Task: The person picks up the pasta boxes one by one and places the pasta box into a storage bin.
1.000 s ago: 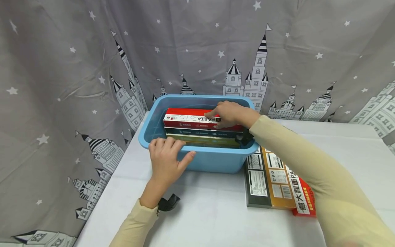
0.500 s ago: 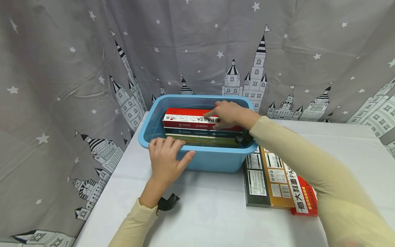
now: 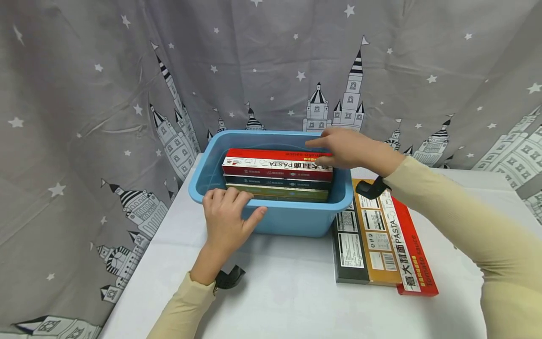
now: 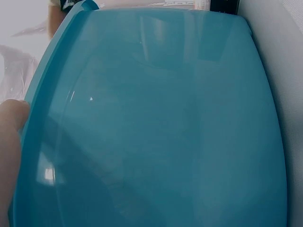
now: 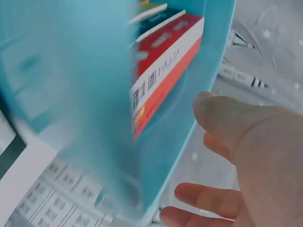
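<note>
A blue plastic tub (image 3: 292, 221) stands on the table; its outer wall (image 4: 165, 118) fills the left wrist view. My left hand (image 3: 226, 216) grips the tub's front rim, fingers over the edge and thumb along the outside. Inside stand several long boxes on edge: a red-and-white pasta box (image 3: 271, 163) at the back, a dark box (image 3: 275, 181) and an olive one (image 3: 292, 194) before it. Over the tub's right rim, my right hand (image 3: 351, 148) is held with loosely extended fingers, holding nothing. The right wrist view shows its fingers apart beside the rim.
Right of the tub, more boxes lie flat side by side on the white table (image 3: 288, 292): a dark box (image 3: 350, 249), an orange-brown box (image 3: 378, 240) and a red pasta box (image 3: 417, 259). A grey castle-print curtain (image 3: 262, 56) hangs behind and to the left.
My right hand has lifted off the red pasta box in the tub and moved right, to over the tub's right rim. My left hand has stayed on the front rim.
</note>
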### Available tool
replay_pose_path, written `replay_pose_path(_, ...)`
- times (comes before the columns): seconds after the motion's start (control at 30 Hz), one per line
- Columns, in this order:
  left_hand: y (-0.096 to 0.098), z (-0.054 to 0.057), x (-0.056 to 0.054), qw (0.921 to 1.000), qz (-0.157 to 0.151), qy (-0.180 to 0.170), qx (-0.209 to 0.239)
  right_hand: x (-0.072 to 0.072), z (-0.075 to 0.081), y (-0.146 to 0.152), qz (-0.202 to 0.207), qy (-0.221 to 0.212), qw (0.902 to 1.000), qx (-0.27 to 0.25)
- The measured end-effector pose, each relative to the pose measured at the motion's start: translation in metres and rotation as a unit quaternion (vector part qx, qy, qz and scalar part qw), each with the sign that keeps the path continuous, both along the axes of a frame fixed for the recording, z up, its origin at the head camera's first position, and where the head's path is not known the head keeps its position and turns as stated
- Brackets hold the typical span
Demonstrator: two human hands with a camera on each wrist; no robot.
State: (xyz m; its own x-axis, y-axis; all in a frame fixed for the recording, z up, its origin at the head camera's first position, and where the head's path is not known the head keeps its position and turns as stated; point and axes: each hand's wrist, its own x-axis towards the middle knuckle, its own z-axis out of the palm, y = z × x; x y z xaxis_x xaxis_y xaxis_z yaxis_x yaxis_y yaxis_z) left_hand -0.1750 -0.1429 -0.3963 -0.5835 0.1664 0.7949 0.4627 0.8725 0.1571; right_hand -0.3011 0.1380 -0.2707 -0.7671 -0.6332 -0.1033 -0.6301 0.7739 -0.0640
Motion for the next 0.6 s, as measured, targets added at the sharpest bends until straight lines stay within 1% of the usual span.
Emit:
replay_pose_path(0.1, 0.000, 0.000, 0.000, 1.0000, 0.000, 0.001, 0.002, 0.004, 0.003, 0.023, -0.018, 0.016, 0.9997, -0.005)
replay_pose_path(0.23, -0.002, 0.001, 0.000, 1.0000, 0.001, 0.001, 0.005, 0.012, 0.005, 0.050, -0.053, 0.018, 0.9983, -0.013)
replay_pose_path(0.33, -0.002, 0.001, 0.000, 1.0000, 0.001, -0.003, 0.005, 0.019, 0.003, 0.071, -0.076, 0.017, 0.9968, -0.016)
replay_pose_path(0.47, -0.002, -0.001, 0.000, 1.0000, 0.001, -0.008, 0.003, 0.030, -0.007, 0.100, -0.110, 0.023, 0.9937, -0.009)
replay_pose_path(0.6, 0.000, -0.001, -0.001, 1.0000, -0.001, -0.007, 0.002, 0.048, -0.025, 0.125, -0.151, 0.046, 0.9874, -0.010)
